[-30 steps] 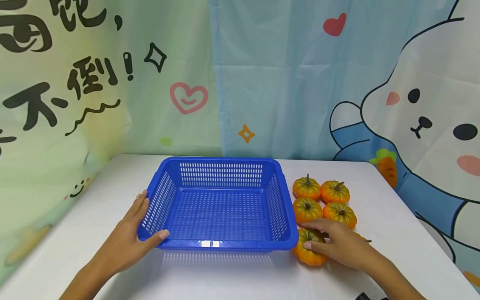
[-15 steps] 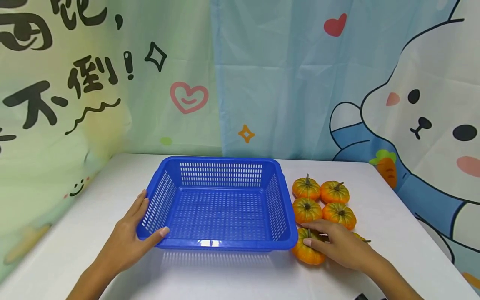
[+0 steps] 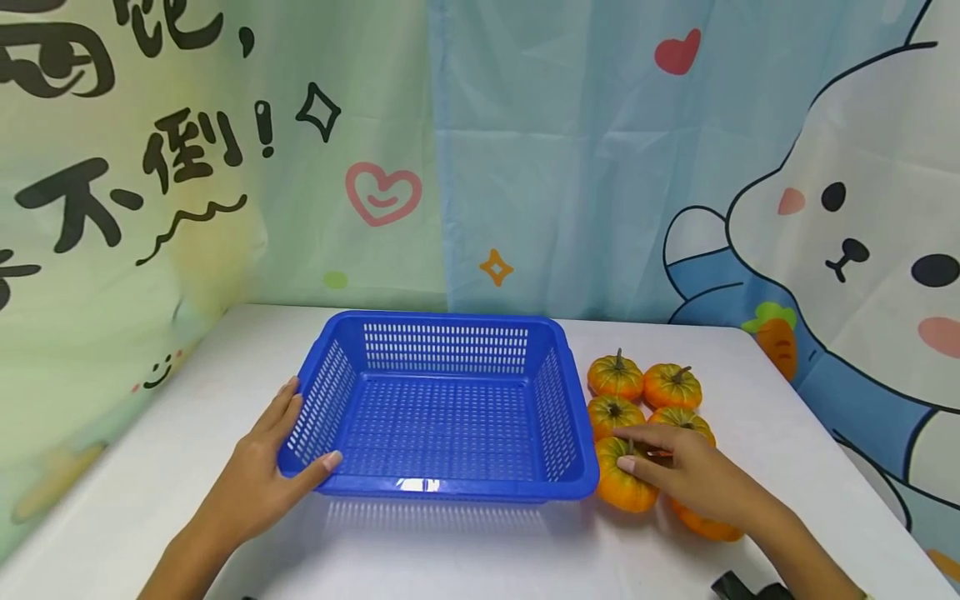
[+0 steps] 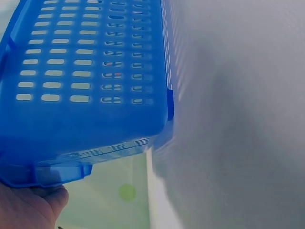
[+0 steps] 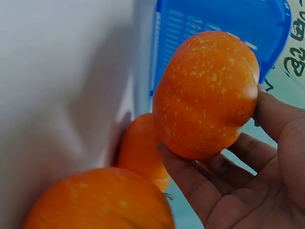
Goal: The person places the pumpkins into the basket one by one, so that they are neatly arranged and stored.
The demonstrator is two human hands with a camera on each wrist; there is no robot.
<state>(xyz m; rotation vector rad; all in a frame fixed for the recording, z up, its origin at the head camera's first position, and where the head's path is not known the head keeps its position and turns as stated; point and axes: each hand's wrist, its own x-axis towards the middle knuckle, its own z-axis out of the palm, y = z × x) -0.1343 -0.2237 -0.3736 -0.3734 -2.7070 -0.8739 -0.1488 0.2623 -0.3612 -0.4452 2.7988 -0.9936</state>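
Note:
A blue plastic basket with slotted walls stands on the white table. My left hand holds its left front corner, thumb over the rim and fingers along the outer left side; the left wrist view shows the basket's slotted wall and part of that hand. To the right of the basket, my right hand grips a small orange pumpkin between thumb and fingers. In the right wrist view this pumpkin is lifted off the table, its smooth underside showing.
Several more small pumpkins sit right of the basket, among them a back left one, a back right one and a front right one, partly behind my right hand. A black object lies at the front edge. A printed curtain hangs behind.
My right hand has raised the pumpkin slightly, up and away from me, uncovering more of the front right pumpkin. The left hand stays on the basket. The head view has shifted slightly.

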